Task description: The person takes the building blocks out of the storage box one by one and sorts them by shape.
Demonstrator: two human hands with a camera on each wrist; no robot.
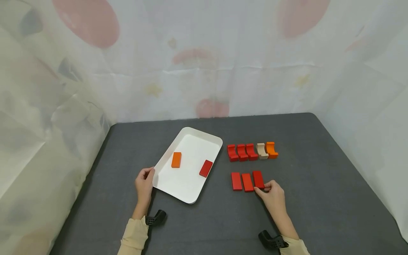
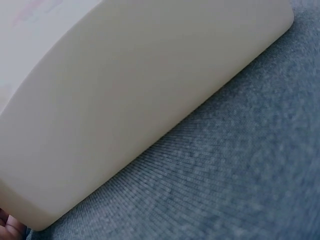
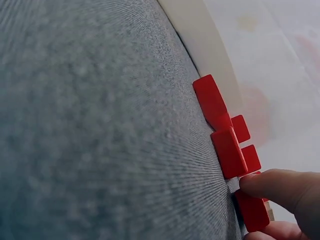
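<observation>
My left hand [image 1: 145, 184] grips the near-left corner of a white rectangular tray [image 1: 188, 136]. In the left wrist view the tray's outer wall [image 2: 135, 85] fills much of the picture, with fingertips [image 2: 11, 229] at the lower left. Inside the tray lie an orange rectangular block [image 1: 176, 160] and a red rectangular block [image 1: 206, 168]. My right hand [image 1: 275, 198] pinches the near end of another red block [image 1: 258, 179] between thumb and fingers. Two more red blocks, one [image 1: 236, 181] farther left and one [image 1: 247, 182] beside it, lie on the table.
Behind the flat blocks stands a row of curved blocks: three red ones [image 1: 242, 152], a beige one [image 1: 262, 151] and an orange one [image 1: 272, 150]. Dark grey cloth covers the table [image 1: 207, 230]. Patterned white sheets [image 1: 255, 88] hang at the back and sides.
</observation>
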